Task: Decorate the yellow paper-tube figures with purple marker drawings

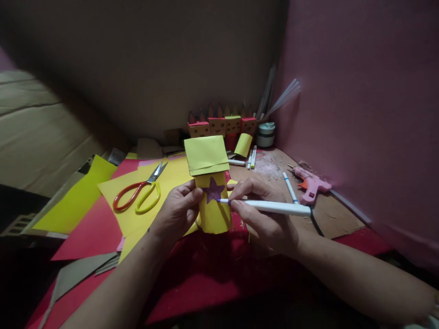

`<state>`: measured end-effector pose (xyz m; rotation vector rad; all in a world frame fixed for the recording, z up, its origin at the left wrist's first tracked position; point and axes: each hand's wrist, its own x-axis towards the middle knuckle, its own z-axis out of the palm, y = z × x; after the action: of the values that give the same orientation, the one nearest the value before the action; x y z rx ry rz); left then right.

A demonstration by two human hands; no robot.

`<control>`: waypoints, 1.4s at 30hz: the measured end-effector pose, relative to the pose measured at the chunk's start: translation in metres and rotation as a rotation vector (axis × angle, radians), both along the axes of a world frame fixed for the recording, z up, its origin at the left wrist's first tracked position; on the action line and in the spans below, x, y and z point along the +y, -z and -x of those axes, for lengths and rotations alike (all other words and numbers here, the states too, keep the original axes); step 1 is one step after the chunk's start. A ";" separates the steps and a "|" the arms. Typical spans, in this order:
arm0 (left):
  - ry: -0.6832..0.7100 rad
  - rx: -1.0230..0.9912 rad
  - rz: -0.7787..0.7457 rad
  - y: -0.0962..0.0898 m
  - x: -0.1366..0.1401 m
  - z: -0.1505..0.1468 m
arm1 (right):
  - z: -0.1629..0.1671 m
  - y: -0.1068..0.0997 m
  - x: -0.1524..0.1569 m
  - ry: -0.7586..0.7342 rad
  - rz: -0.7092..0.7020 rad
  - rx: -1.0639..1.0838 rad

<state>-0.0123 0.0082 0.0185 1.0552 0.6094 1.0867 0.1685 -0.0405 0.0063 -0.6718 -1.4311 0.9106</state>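
A yellow paper figure (209, 214) with a box-shaped top and a tube-like body stands upright in front of me. My left hand (180, 205) grips it from the left side, thumb against its front. On the body is a purple star (214, 188), mostly coloured in. My right hand (260, 210) is closed around a white marker (277, 207), whose purple tip touches the lower right of the star. The fingers behind the figure are partly hidden.
Scissors (139, 189) with red and yellow handles lie on yellow paper (113, 185) at left. A pink glue gun (311, 183) and a white marker (290, 187) rest on cardboard at right. Several cardboard figures (216, 125), a yellow tube (243, 145) and a lidded jar (266, 134) stand behind.
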 end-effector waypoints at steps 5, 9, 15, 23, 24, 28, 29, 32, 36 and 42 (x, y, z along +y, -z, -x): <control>0.001 -0.001 -0.009 0.003 0.003 0.002 | -0.004 0.002 0.002 -0.025 0.024 0.071; -0.001 0.023 -0.013 0.002 0.002 0.003 | -0.007 0.005 0.004 -0.025 0.000 0.135; -0.025 0.022 -0.017 0.000 -0.001 0.004 | -0.005 0.006 0.004 -0.050 0.012 0.146; -0.053 0.039 0.002 0.001 -0.001 0.008 | -0.004 -0.002 0.002 -0.059 -0.004 0.165; -0.043 0.042 -0.009 0.001 -0.001 0.008 | -0.003 -0.002 0.001 -0.044 -0.011 0.149; -0.023 0.045 -0.033 0.000 -0.002 0.007 | -0.002 -0.003 0.001 -0.011 -0.015 0.090; -0.026 0.046 -0.030 0.000 -0.002 0.006 | -0.002 -0.002 0.000 -0.014 -0.015 0.078; -0.046 0.054 -0.021 0.000 -0.001 0.005 | -0.001 -0.003 -0.001 -0.008 -0.018 0.041; -0.057 0.056 -0.017 0.000 -0.001 0.004 | -0.001 -0.005 -0.003 0.002 0.004 0.009; -0.054 0.037 -0.007 0.001 -0.001 0.005 | 0.000 -0.009 -0.003 0.037 -0.001 -0.032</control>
<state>-0.0170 0.0069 0.0178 1.0724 0.6678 1.1194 0.1685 -0.0430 0.0157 -0.7127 -1.4428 0.8740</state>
